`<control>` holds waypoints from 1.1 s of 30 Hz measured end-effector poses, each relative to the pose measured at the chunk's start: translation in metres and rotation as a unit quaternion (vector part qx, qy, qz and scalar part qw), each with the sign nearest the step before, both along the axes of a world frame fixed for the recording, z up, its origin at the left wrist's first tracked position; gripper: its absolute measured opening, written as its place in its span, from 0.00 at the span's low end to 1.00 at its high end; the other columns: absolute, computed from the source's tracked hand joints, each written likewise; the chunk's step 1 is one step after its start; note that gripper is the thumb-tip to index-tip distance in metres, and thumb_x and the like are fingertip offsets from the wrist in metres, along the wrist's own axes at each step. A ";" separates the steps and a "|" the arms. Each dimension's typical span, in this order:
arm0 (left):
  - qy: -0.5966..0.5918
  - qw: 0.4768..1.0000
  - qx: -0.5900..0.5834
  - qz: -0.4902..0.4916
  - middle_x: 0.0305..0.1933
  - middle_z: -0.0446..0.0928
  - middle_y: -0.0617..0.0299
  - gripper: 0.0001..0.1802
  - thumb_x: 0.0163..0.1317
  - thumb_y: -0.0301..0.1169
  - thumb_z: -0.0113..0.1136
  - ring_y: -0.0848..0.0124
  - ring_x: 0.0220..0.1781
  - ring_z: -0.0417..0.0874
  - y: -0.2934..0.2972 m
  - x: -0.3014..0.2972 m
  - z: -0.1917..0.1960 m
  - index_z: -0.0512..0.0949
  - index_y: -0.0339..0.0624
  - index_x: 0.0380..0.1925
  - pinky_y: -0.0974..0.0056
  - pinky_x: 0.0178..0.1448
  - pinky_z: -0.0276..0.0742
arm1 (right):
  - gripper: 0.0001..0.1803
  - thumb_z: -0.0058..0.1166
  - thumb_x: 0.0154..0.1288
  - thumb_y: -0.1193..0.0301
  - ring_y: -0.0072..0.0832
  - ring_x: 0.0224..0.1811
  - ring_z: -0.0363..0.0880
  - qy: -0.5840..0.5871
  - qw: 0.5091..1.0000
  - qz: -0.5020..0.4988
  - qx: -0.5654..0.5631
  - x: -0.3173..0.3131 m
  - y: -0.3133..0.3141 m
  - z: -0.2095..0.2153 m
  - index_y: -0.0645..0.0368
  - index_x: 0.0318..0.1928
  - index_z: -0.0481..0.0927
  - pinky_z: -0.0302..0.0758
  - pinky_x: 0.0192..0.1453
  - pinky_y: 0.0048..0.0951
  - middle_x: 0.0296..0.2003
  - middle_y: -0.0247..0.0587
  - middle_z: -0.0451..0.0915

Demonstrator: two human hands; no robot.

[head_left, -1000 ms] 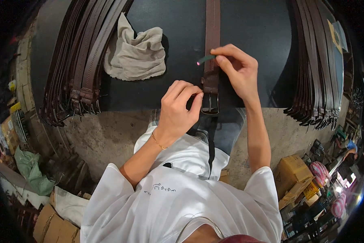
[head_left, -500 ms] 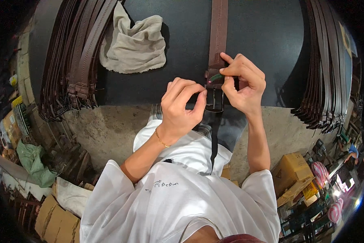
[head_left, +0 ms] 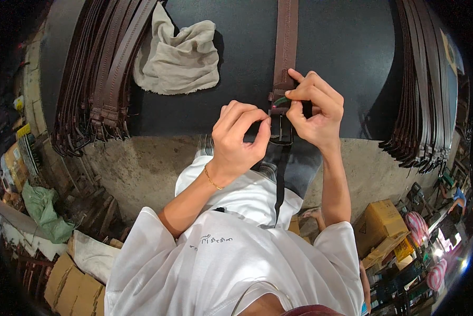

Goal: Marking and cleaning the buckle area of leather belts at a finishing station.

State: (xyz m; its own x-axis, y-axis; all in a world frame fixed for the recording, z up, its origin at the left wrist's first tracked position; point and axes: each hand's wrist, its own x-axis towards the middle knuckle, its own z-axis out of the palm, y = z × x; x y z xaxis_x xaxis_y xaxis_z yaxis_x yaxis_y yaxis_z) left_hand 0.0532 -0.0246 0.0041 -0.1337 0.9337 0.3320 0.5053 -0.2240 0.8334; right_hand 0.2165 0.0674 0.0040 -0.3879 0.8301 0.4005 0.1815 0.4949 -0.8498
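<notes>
A brown stitched leather belt runs down the black tabletop, its metal buckle hanging past the near edge. My left hand pinches at the buckle's left side with thumb and forefinger; the exact spot of contact is hidden by the fingertips. Between the thumb and forefinger of my right hand is a small thin green piece with a reddish end, lying over the belt just above the buckle. One finger of that hand rests on the belt's right edge farther up.
Brown belts hang over the table's near edge at left, and more belts at right. A crumpled beige cloth lies beside the left bunch. Cardboard boxes stand on the floor at right. Behind my right arm a person's foot shows.
Both hands keep nearly the same pinch; the green piece has tilted slightly against the belt. A person's foot and arm have come into view at the lower right.
</notes>
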 end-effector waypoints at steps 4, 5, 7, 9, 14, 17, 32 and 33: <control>-0.042 0.999 -0.004 -0.003 0.32 0.78 0.57 0.07 0.49 0.16 0.65 0.61 0.30 0.78 0.000 -0.002 0.004 0.80 0.35 0.29 0.60 0.36 0.73 | 0.07 0.51 0.54 0.88 0.24 0.31 0.77 0.123 0.983 -0.030 -0.136 0.003 0.001 -0.001 0.71 0.33 0.80 0.80 0.63 0.41 0.28 0.40 0.76; -0.058 0.997 -0.044 0.020 0.32 0.78 0.56 0.06 0.50 0.16 0.63 0.61 0.29 0.78 0.003 -0.002 0.011 0.80 0.34 0.30 0.60 0.36 0.74 | 0.08 0.49 0.60 0.88 0.21 0.33 0.76 0.160 0.971 -0.026 -0.174 0.006 0.002 -0.003 0.71 0.37 0.81 0.80 0.64 0.40 0.30 0.38 0.76; -0.056 0.989 -0.129 0.047 0.31 0.79 0.55 0.03 0.56 0.21 0.64 0.60 0.28 0.80 0.011 -0.002 0.023 0.80 0.33 0.30 0.59 0.35 0.76 | 0.08 0.49 0.62 0.88 0.20 0.32 0.75 0.195 0.957 -0.037 -0.210 0.010 0.005 -0.004 0.71 0.37 0.81 0.80 0.63 0.38 0.30 0.37 0.76; -0.004 0.990 -0.135 0.030 0.30 0.79 0.57 0.03 0.57 0.23 0.64 0.64 0.26 0.78 0.019 0.001 0.024 0.81 0.34 0.30 0.63 0.32 0.73 | 0.08 0.49 0.66 0.86 0.18 0.33 0.75 0.262 0.931 -0.046 -0.249 0.010 0.009 -0.008 0.70 0.38 0.82 0.81 0.54 0.29 0.31 0.34 0.75; 0.088 0.990 -0.102 0.037 0.27 0.80 0.58 0.05 0.56 0.25 0.67 0.65 0.22 0.77 0.033 0.008 0.016 0.81 0.36 0.28 0.63 0.28 0.71 | 0.07 0.51 0.64 0.86 0.17 0.33 0.76 0.177 0.953 -0.101 -0.226 -0.003 0.007 0.002 0.69 0.38 0.83 0.75 0.41 0.20 0.33 0.35 0.78; 0.074 0.993 -0.084 0.044 0.27 0.79 0.58 0.04 0.54 0.24 0.67 0.65 0.22 0.76 0.034 0.010 0.014 0.81 0.36 0.27 0.63 0.28 0.71 | 0.07 0.53 0.60 0.85 0.17 0.32 0.76 0.099 0.979 -0.089 -0.158 -0.006 0.016 -0.001 0.68 0.37 0.83 0.72 0.36 0.18 0.33 0.36 0.80; 0.046 0.994 -0.088 0.049 0.24 0.77 0.62 0.05 0.51 0.22 0.66 0.63 0.27 0.77 0.029 0.015 0.017 0.78 0.39 0.24 0.60 0.31 0.73 | 0.05 0.56 0.50 0.86 0.28 0.38 0.86 0.014 0.996 -0.051 -0.077 -0.004 0.019 -0.006 0.66 0.29 0.81 0.75 0.33 0.23 0.26 0.40 0.79; 0.046 0.994 -0.087 0.049 0.24 0.77 0.62 0.05 0.51 0.22 0.66 0.63 0.27 0.77 0.029 0.015 0.016 0.78 0.39 0.24 0.60 0.31 0.73 | 0.05 0.57 0.50 0.86 0.29 0.38 0.86 0.011 0.996 -0.048 -0.071 -0.005 0.019 -0.007 0.66 0.29 0.81 0.75 0.34 0.23 0.26 0.40 0.79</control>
State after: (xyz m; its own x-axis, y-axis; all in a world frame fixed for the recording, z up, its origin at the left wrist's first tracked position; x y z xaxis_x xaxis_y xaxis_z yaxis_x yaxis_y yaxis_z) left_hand 0.0678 0.0045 0.0205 -0.2042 0.9619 0.1817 0.5934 -0.0260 0.8045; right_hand 0.2119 0.0860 -0.0026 -0.2957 0.9119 0.2845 0.2031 0.3510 -0.9141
